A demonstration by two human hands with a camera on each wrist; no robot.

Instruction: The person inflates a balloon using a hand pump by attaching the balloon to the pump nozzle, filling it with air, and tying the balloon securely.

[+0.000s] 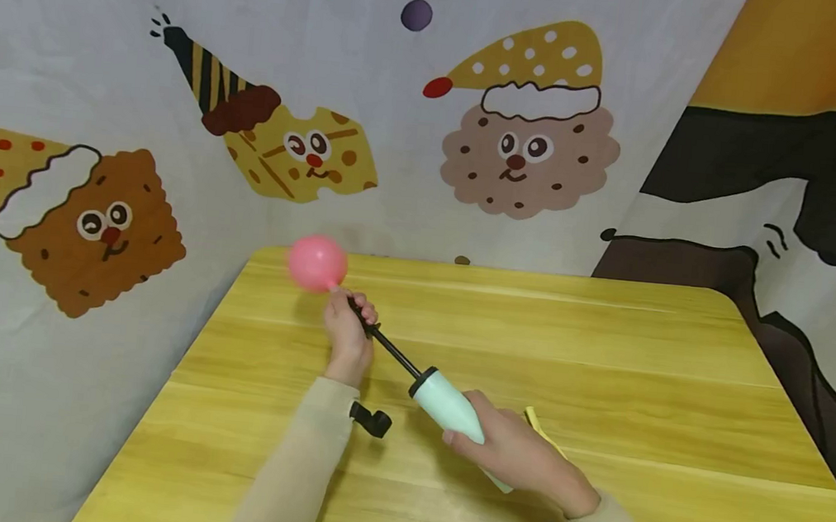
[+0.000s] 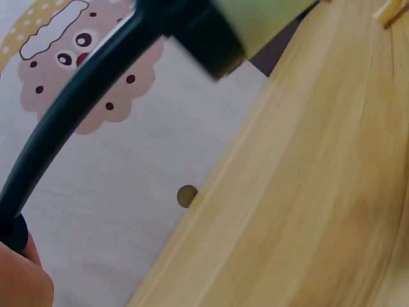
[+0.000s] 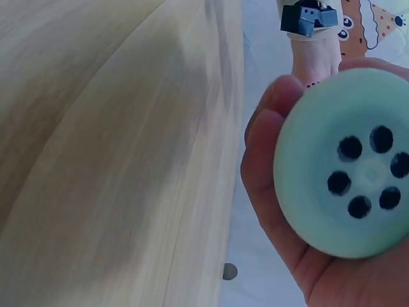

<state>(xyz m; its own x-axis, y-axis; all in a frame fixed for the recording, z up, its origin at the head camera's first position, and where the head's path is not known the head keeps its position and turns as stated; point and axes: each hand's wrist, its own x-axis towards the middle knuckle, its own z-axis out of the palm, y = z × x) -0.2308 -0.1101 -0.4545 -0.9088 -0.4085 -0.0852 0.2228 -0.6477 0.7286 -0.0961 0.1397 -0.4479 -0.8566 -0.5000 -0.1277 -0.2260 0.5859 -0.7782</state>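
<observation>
A mint-green hand pump (image 1: 446, 404) is held slantwise above the table by both hands. My right hand (image 1: 521, 452) wraps round its mint barrel; in the right wrist view the barrel's round end (image 3: 370, 176) shows a ring of dark holes. My left hand (image 1: 349, 325) grips the black far end, where a black rod (image 1: 397, 352) comes out of the barrel. A pink balloon (image 1: 318, 263), round and inflated, sits just beyond the left fingers with its neck at them. In the left wrist view the rod and the barrel's black collar (image 2: 204, 38) cross the top.
A thin yellow strip-like thing (image 1: 541, 429) lies on the wooden table (image 1: 605, 344), partly hidden behind my right hand. Behind the table hangs a cloth (image 1: 400, 127) printed with cartoon biscuits and cheese. Black camera mounts (image 1: 372, 419) sit on both wrists.
</observation>
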